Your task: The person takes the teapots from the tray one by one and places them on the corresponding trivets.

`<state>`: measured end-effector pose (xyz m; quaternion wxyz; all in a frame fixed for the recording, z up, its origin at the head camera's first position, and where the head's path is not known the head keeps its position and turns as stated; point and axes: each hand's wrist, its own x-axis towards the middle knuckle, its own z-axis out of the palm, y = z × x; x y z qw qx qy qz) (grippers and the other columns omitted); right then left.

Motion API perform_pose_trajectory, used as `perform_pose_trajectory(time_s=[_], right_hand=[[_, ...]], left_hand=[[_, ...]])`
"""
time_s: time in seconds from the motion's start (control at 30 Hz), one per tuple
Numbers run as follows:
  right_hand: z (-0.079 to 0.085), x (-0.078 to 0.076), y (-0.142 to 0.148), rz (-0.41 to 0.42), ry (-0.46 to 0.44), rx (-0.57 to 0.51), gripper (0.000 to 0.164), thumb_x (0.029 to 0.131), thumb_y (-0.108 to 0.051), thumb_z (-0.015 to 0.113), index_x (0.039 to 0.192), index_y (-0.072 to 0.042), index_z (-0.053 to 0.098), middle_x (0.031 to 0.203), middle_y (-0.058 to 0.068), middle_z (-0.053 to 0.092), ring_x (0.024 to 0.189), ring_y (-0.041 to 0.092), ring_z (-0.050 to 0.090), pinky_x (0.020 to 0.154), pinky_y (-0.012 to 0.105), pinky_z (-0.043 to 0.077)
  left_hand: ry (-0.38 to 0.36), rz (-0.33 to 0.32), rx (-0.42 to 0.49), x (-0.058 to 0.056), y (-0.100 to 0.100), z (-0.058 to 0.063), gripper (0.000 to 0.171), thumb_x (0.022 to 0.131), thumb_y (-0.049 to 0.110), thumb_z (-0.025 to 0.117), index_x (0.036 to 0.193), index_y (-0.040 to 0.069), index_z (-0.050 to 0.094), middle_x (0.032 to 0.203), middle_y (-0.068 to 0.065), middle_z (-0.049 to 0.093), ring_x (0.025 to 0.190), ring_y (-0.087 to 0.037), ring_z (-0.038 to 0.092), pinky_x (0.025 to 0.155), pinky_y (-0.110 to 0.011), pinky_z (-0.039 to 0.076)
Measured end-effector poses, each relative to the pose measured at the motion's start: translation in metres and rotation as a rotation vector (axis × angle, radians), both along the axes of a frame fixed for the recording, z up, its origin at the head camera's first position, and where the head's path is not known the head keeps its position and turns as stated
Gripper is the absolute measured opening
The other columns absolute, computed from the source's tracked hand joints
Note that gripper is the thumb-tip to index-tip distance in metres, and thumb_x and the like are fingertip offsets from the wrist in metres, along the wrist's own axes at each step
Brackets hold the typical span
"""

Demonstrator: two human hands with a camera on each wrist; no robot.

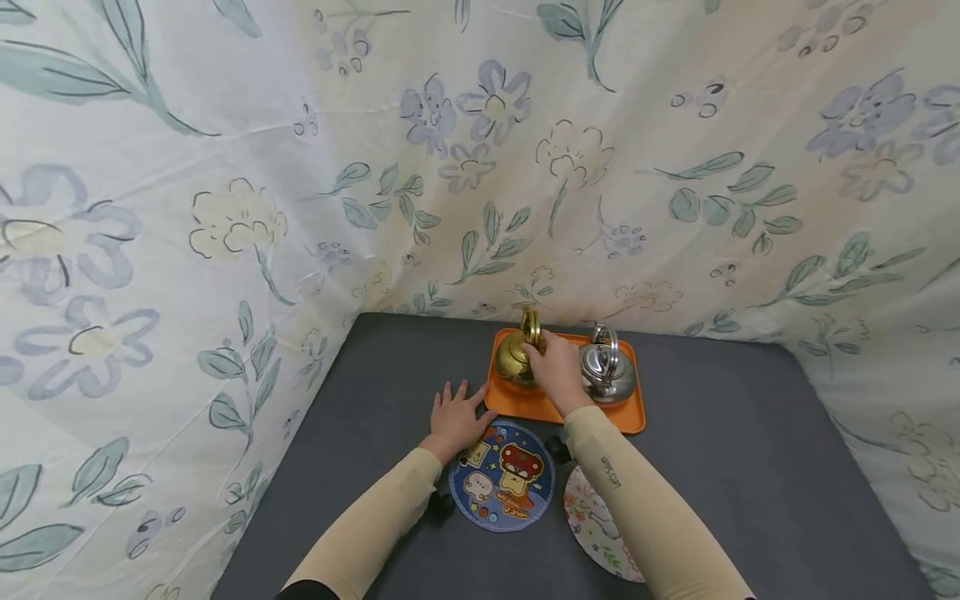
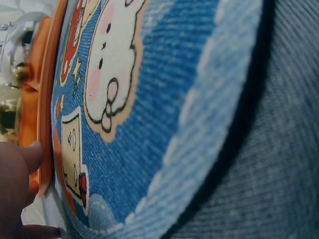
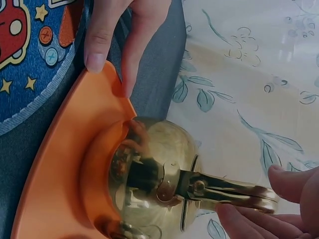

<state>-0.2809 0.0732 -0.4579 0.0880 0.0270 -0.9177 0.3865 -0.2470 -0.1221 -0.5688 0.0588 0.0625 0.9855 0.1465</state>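
A gold-coloured kettle (image 1: 513,360) stands at the left end of an orange tray (image 1: 525,406). My right hand (image 1: 558,371) is at its raised handle (image 3: 234,191), thumb on one side and fingers on the other. At the tray's near left corner, my left hand (image 1: 456,423) has its fingers spread. The left thumb (image 3: 97,50) touches the tray's edge there, and a straight finger lies along the adjoining side. A silver kettle (image 1: 609,379) sits at the right end of the tray, partly behind my right hand in the head view.
A round blue mat (image 1: 487,504) with cartoon figures lies just in front of the tray. To its right is a round floral mat (image 1: 596,525), partly under the right forearm. The dark grey table (image 1: 750,467) ends at floral cloth (image 1: 465,208) behind and at both sides.
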Motion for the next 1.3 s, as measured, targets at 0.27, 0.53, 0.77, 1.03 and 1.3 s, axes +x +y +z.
perform_pose_trajectory(time_s=[0.27, 0.53, 0.77, 1.03, 1.3], right_hand=[[-0.004, -0.005, -0.003, -0.038, 0.011, -0.025, 0.024, 0.098, -0.025, 0.069, 0.107, -0.004, 0.074, 0.094, 0.013, 0.076, 0.082, 0.030, 0.072, 0.069, 0.044, 0.057], [-0.003, -0.005, -0.005, -0.041, 0.007, -0.046, 0.026, 0.098, -0.020, 0.068, 0.113, 0.001, 0.073, 0.098, 0.018, 0.076, 0.085, 0.032, 0.073, 0.072, 0.046, 0.060], [-0.004, -0.002, -0.006, -0.050, 0.056, -0.014, 0.025, 0.096, -0.017, 0.069, 0.110, 0.003, 0.073, 0.095, 0.018, 0.076, 0.086, 0.034, 0.073, 0.073, 0.048, 0.059], [-0.004, 0.008, -0.003, -0.043, 0.150, -0.019, 0.027, 0.094, -0.015, 0.072, 0.112, 0.004, 0.074, 0.096, 0.019, 0.077, 0.088, 0.036, 0.074, 0.076, 0.049, 0.059], [0.004, 0.025, 0.000, -0.026, 0.178, -0.044, 0.029, 0.094, -0.013, 0.072, 0.114, 0.007, 0.072, 0.100, 0.023, 0.076, 0.091, 0.037, 0.074, 0.077, 0.049, 0.060]], left_hand=[[0.008, 0.006, 0.014, 0.000, 0.002, 0.002, 0.061, 0.099, 0.059, 0.053, 0.155, 0.037, 0.041, 0.161, -0.017, 0.037, 0.150, -0.050, 0.024, 0.119, -0.063, 0.023], [0.014, 0.004, 0.037, 0.003, 0.000, 0.005, 0.060, 0.098, 0.059, 0.054, 0.154, 0.036, 0.044, 0.160, -0.017, 0.038, 0.149, -0.050, 0.026, 0.118, -0.063, 0.026], [0.006, 0.008, 0.029, 0.005, 0.000, 0.007, 0.060, 0.099, 0.059, 0.054, 0.154, 0.037, 0.043, 0.160, -0.017, 0.038, 0.149, -0.049, 0.026, 0.117, -0.064, 0.027], [0.042, 0.008, -0.001, 0.006, 0.001, 0.003, 0.061, 0.098, 0.060, 0.055, 0.153, 0.038, 0.044, 0.159, -0.016, 0.039, 0.149, -0.048, 0.028, 0.116, -0.063, 0.029], [0.048, 0.020, -0.024, 0.008, 0.001, -0.008, 0.063, 0.097, 0.063, 0.053, 0.154, 0.042, 0.040, 0.160, -0.014, 0.038, 0.149, -0.047, 0.027, 0.117, -0.063, 0.030]])
